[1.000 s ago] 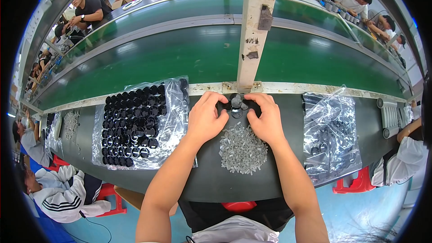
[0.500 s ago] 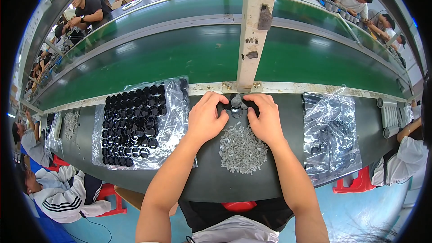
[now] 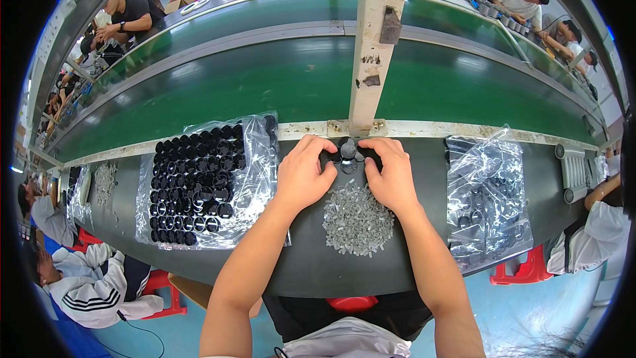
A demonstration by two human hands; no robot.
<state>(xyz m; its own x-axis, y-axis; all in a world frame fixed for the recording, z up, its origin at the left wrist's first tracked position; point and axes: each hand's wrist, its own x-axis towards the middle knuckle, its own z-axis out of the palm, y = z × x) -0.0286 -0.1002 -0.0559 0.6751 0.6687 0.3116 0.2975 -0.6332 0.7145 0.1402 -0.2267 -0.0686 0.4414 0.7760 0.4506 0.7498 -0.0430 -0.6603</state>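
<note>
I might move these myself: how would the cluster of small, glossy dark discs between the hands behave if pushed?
The cluster of small, glossy dark discs would probably shift as separate pieces, since they appear to overlap. Their shiny surfaces may feel slippery. With such round outlines, one could roll if tipped onto its rim.

Both hands bare, left hand point(image 3: 306, 174) and right hand point(image 3: 393, 176), fingers slim. Left forearm point(image 3: 255, 252) and right forearm point(image 3: 434, 252) uncovered past the elbow, tapering toward the wrist. Near edge, centre: pale whitish top point(image 3: 348, 339), thin, loosely creased. Black cloth point(image 3: 405, 315) over the lap. Thin dark cord point(image 3: 279, 352) curls at the top's left side.
</note>
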